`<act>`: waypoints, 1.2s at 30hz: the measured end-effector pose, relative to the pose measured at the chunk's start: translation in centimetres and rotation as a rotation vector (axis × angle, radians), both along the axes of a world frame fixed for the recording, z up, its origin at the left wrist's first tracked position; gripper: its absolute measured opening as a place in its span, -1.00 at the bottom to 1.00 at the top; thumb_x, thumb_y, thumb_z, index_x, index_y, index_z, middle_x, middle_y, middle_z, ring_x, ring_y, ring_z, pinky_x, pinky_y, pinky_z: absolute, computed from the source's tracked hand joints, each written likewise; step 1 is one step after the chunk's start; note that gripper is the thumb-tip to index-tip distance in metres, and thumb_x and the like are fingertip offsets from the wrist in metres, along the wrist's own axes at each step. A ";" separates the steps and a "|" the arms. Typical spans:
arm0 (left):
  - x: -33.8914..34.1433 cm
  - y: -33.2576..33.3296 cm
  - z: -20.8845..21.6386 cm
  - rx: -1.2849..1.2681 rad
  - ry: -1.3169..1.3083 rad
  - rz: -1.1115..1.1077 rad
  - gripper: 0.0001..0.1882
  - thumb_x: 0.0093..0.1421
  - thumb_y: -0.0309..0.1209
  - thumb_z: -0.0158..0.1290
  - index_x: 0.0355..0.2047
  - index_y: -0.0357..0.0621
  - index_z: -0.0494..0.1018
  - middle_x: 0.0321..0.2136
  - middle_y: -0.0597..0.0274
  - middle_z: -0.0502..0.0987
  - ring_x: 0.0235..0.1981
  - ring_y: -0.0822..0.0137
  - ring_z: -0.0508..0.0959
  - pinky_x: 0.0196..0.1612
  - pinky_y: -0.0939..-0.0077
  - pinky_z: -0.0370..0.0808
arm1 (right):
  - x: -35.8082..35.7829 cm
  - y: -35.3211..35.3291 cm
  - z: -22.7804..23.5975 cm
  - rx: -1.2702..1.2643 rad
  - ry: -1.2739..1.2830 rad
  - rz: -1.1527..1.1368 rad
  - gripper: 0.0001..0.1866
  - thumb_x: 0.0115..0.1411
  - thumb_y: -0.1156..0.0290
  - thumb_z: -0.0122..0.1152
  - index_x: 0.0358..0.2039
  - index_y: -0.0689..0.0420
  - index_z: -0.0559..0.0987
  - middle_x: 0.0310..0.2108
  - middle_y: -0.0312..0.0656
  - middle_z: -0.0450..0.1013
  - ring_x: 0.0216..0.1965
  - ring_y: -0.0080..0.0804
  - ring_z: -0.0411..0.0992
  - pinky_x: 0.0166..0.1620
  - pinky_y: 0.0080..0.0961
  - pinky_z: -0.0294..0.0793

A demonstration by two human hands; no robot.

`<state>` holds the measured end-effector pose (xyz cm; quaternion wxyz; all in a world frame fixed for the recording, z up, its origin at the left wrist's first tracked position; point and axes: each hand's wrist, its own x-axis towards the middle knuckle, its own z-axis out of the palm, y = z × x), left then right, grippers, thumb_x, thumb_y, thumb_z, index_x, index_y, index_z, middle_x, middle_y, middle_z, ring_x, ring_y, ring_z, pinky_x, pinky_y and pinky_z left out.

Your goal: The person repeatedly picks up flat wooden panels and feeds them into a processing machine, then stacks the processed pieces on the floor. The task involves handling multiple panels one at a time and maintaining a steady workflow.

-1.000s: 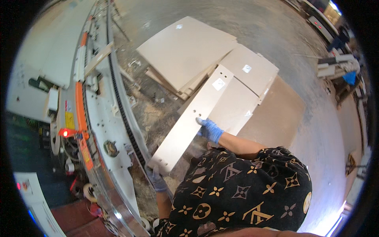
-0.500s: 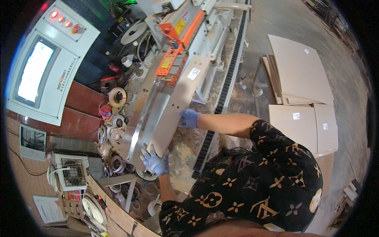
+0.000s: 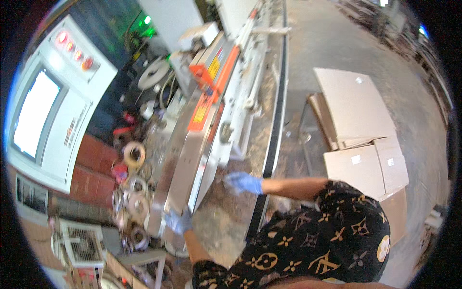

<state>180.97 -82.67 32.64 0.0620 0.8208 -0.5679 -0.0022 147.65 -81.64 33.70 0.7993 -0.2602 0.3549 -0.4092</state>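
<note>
Resting your left hand [image 3: 178, 222] at the near end of a long tan strip, you have it just where it could steady or push that end. The tan strip [image 3: 185, 176], probably a board, lies lengthwise along the metal tabletop [image 3: 169, 176], perhaps so that it lines up with the orange guard [image 3: 202, 113] at the far end (blur hides exactly where its edges are). The pale boards [image 3: 353, 113] are piled to your right, likely to be within a turn's reach.

Your left forearm comes up from the lower edge; you cannot tell whether those gloved fingers pinch the end or only touch it. Your right arm stretches across from the right, nearly level, its gloved right hand [image 3: 244, 183] pointing left with fingers extended and loose, holding nothing, apart from the tabletop and over the floor.
</note>
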 end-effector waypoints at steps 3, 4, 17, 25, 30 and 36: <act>-0.3 -0.3 0.3 -0.068 -0.094 0.005 -0.13 -0.05 0.18 0.07 0.24 0.22 0.10 0.25 -0.12 -0.01 0.27 -0.09 0.02 0.26 0.14 0.05 | -6.1 5.0 1.1 -0.100 0.283 -0.135 -0.58 0.24 0.31 0.04 0.08 0.19 0.35 -0.18 -0.13 0.47 -0.28 -0.31 0.49 -0.23 -0.54 0.53; -0.5 -0.3 0.6 -0.082 -0.052 -0.002 -0.15 -0.05 0.14 0.10 0.23 0.20 0.13 0.25 -0.13 0.00 0.26 -0.10 0.03 0.25 0.14 0.07 | -8.1 6.3 1.1 -0.009 0.259 -0.170 -0.61 0.25 0.33 0.03 0.07 0.14 0.37 -0.21 -0.16 0.48 -0.31 -0.36 0.50 -0.18 -0.56 0.52; -8.8 -7.1 -0.5 -0.095 -0.106 0.036 -0.23 -0.04 0.20 0.07 0.15 0.17 0.26 0.24 -0.15 0.00 0.23 -0.11 0.08 0.21 0.11 0.14 | -23.9 34.1 -8.1 0.610 1.281 -1.097 -0.55 0.03 0.26 0.21 -0.08 0.21 0.45 -0.11 0.03 0.41 -0.10 -0.18 0.41 -0.05 -0.38 0.39; -18.8 -9.2 0.4 -0.184 -0.215 -0.147 -0.21 0.04 0.21 -0.03 0.20 0.09 0.15 0.15 -0.09 0.17 0.19 0.00 0.18 0.17 0.16 0.16 | -23.9 43.1 -17.6 0.734 0.478 -1.793 -0.68 0.05 0.39 0.10 -0.15 0.15 0.36 -0.48 -0.11 0.41 -0.57 -0.34 0.37 -0.61 -0.42 0.33; -32.7 -2.2 -1.9 -0.718 0.636 -0.844 -0.34 0.11 -0.10 0.06 0.12 -0.24 0.22 0.10 -0.09 0.27 0.15 0.00 0.25 0.17 0.21 0.22 | -24.0 42.2 -17.6 0.872 0.295 -1.952 -0.61 0.06 0.40 0.15 -0.07 0.03 0.32 -0.34 -0.17 0.42 -0.40 -0.34 0.39 -0.46 -0.31 0.38; -44.2 12.4 -5.8 0.556 1.349 -1.396 -0.25 0.10 -0.43 0.12 0.23 -0.25 -0.01 0.19 0.04 0.15 0.19 0.11 0.19 0.20 0.30 0.13 | -22.3 40.3 -12.6 0.876 -0.102 -1.992 -0.57 0.09 0.35 0.11 -0.02 0.10 0.30 -0.35 0.03 0.41 -0.44 -0.13 0.42 -0.51 -0.08 0.43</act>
